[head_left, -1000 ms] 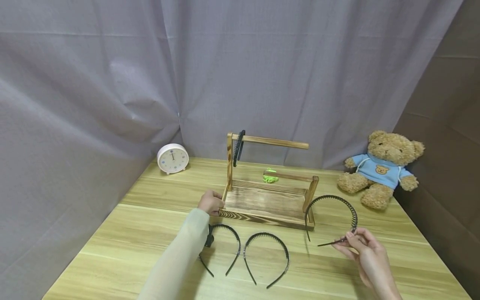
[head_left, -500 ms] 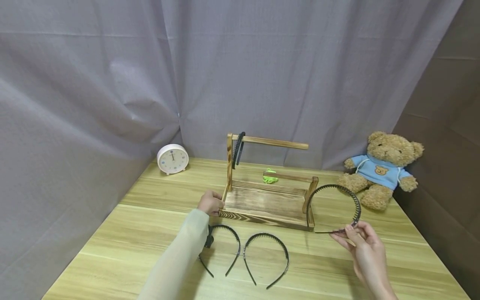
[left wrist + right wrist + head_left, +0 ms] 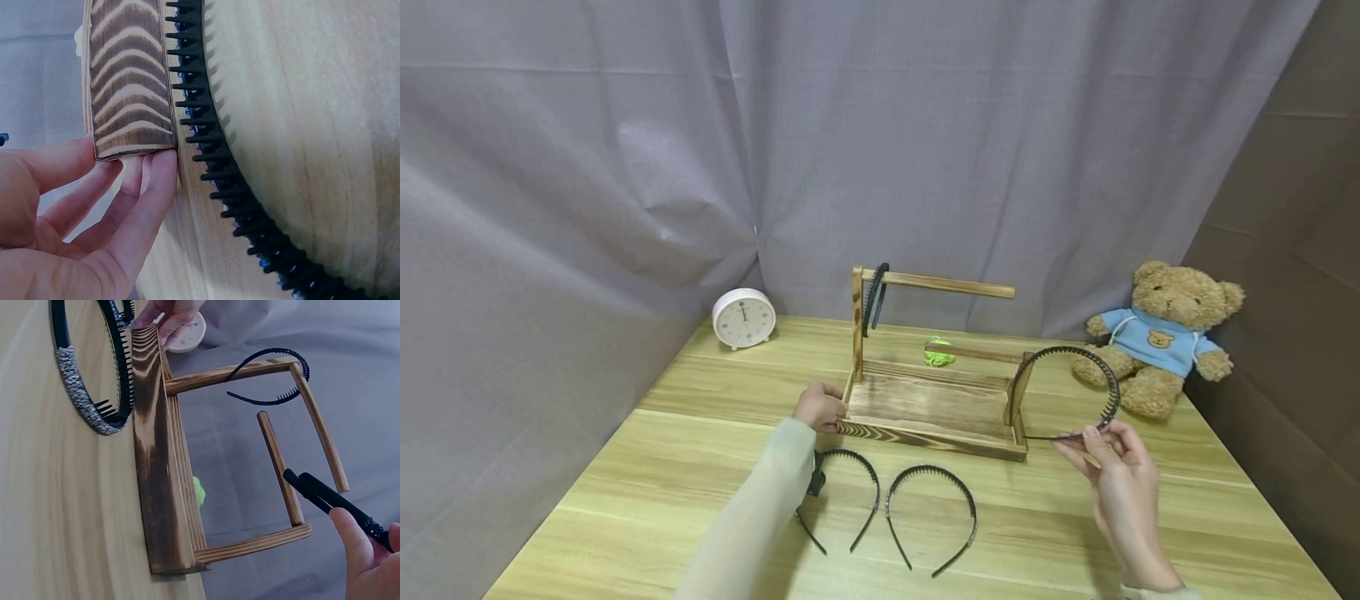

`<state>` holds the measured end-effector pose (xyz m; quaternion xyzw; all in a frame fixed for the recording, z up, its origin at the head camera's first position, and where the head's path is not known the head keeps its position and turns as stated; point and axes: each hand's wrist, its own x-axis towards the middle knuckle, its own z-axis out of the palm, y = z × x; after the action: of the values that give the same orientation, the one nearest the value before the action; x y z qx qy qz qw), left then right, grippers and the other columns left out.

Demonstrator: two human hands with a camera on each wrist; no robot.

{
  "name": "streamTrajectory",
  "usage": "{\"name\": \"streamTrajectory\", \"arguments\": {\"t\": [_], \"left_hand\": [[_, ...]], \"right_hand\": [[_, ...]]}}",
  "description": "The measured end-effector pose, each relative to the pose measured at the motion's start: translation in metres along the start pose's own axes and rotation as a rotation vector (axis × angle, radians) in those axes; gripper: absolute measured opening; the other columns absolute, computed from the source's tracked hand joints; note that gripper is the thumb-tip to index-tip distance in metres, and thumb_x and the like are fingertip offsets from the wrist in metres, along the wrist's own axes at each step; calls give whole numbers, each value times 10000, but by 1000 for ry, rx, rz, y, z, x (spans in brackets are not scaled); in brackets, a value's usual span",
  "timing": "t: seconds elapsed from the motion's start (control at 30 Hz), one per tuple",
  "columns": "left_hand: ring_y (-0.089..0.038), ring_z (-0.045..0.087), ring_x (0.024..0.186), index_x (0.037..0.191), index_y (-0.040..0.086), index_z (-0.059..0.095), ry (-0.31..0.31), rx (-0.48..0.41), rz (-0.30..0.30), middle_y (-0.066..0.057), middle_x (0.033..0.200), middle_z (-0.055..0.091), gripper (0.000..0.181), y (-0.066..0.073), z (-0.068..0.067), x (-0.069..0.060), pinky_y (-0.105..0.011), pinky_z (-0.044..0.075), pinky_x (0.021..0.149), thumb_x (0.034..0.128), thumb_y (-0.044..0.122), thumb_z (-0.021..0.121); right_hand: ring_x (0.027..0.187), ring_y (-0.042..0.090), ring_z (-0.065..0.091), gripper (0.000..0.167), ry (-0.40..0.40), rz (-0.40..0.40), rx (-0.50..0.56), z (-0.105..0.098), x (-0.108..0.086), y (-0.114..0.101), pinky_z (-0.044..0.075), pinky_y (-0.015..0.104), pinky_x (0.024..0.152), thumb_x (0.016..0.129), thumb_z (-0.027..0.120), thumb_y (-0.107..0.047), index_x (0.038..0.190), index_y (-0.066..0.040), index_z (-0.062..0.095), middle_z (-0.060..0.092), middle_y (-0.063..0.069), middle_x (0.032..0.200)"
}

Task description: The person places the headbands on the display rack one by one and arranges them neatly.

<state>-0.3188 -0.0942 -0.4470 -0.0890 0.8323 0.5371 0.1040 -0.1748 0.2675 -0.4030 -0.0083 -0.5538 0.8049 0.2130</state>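
Note:
My left hand grips the front left corner of a wooden rack, which has a tray base, a tall bar and a shorter bar. In the left wrist view, thumb and fingers lie on either side of the grained end. Off the rack's right end, my right hand pinches a black toothed headband near one tip, its arc raised. The right wrist view shows this headband edge-on near the short bar; contact cannot be told. Another black headband hangs at the left of the tall bar.
On the table before the rack lie two more black headbands, a left one with a dark ornament and a right one. A white clock stands back left, a teddy bear sits back right. Something bright green lies behind the rack.
My right hand has lifted the headband and brought it slightly left, towards the rack's right end. The hanging headband has swung slightly. My left hand stays on the rack's corner.

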Motion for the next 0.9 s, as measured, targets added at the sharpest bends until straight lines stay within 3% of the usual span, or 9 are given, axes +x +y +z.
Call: {"name": "streamTrajectory", "arguments": {"t": [0.4, 0.9], "left_hand": [[-173, 568, 669, 1244, -69, 594, 2, -2, 7, -178, 974, 669, 371, 0, -1, -1, -351, 594, 635, 883, -3, 650], [-163, 573, 644, 1233, -72, 603, 12, -9, 18, -136, 881, 656, 369, -3, 1, 2, -345, 595, 602, 874, -6, 653]], "right_hand": [[794, 183, 683, 85, 54, -29, -19, 21, 14, 1, 573, 332, 804, 973, 524, 32, 903, -12, 540, 545, 79, 932], [762, 189, 664, 111, 73, -109, 58, 39, 30, 4, 577, 349, 791, 963, 534, 42, 862, 10, 501, 505, 97, 915]]}}
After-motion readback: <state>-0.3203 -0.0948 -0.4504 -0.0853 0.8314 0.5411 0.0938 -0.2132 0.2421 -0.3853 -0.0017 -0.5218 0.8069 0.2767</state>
